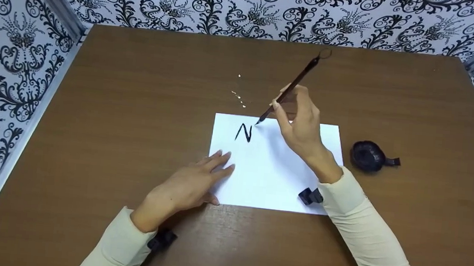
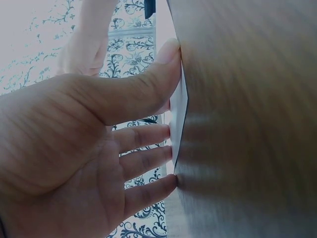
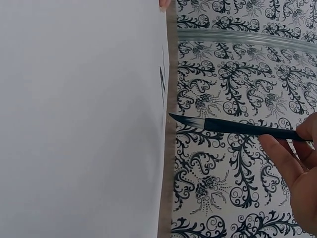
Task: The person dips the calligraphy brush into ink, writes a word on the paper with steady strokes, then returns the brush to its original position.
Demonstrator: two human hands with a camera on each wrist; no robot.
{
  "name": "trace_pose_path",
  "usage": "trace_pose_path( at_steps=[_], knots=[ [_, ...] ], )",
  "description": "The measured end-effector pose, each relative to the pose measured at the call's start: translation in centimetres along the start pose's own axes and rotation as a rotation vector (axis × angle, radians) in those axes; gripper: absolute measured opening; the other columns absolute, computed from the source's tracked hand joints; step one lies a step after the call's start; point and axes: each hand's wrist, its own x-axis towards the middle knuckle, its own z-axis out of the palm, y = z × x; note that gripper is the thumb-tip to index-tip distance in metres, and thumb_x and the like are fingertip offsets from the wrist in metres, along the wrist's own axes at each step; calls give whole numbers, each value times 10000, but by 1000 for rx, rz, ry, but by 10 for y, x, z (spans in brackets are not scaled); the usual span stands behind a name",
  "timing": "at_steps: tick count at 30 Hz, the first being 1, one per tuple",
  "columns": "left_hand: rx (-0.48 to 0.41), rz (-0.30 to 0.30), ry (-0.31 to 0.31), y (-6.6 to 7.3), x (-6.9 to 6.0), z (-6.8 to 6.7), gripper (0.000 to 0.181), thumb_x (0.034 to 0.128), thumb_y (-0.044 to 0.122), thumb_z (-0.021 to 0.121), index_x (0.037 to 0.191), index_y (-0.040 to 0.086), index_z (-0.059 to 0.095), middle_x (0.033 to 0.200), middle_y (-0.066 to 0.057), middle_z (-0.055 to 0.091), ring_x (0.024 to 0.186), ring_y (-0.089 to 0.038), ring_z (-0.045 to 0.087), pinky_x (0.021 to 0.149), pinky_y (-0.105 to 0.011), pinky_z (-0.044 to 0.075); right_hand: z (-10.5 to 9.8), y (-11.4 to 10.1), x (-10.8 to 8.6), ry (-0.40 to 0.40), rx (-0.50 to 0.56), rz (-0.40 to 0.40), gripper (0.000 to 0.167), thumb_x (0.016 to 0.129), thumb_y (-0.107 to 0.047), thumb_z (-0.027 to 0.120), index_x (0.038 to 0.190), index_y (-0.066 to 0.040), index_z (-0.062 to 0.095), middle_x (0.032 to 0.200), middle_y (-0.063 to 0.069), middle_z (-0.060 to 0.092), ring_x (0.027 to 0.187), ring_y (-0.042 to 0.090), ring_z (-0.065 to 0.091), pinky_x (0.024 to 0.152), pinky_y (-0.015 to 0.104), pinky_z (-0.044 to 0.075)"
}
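My right hand (image 1: 304, 124) pinches a dark calligraphy brush (image 1: 295, 81) with a loop at its top end. The brush's inked tip (image 3: 183, 119) is close to the upper part of a white sheet of paper (image 1: 277, 166); in the right wrist view a small gap shows between tip and paper. Black strokes (image 1: 244, 133) shaped like an N stand just left of the tip. My left hand (image 1: 187, 185) rests with spread fingers on the sheet's lower left edge. In the left wrist view its thumb (image 2: 148, 84) and fingertips touch the paper's edge and the table.
A small black ink dish (image 1: 368, 156) with a short handle stands right of the paper. Several light specks (image 1: 239, 97) mark the brown table (image 1: 137, 98) beyond the sheet. Black wrist cameras (image 1: 311, 196) hang at both cuffs. Patterned wallpaper surrounds the table.
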Motion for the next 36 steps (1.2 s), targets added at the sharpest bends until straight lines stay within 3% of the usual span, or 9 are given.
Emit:
trace_pose_path(
  at_steps=[6,22,30,36],
  knots=[
    [3,-12,-10,1,1,-1,784,799,277,753,1467,87,388,1557,-128,238,1418,-316,207,1015,-529,365,1,0,-1,-12,11,0,222,918,17,588,1109,40,479,959,125,597,835,237,670,650,290,565],
    [7,-22,5,1,1,0,794,784,294,764,1458,80,403,1553,-127,249,1416,-308,216,1006,-543,371,4,0,1,-41,-1,-19,224,921,14,587,1116,47,483,970,141,583,880,203,642,682,228,548],
    [14,-26,-4,2,2,0,788,792,300,756,1461,86,399,1557,-115,242,1419,-297,207,1007,-549,368,3,1,-1,-61,-29,-16,233,919,12,590,1129,41,493,965,140,588,900,208,641,668,298,563],
    [-2,-29,-12,2,2,0,791,800,298,756,1468,92,387,1563,-111,227,1423,-295,194,1000,-566,366,2,1,-1,-92,-35,-6,229,930,-2,580,1142,19,496,961,132,590,890,193,645,696,255,554]
  ],
)
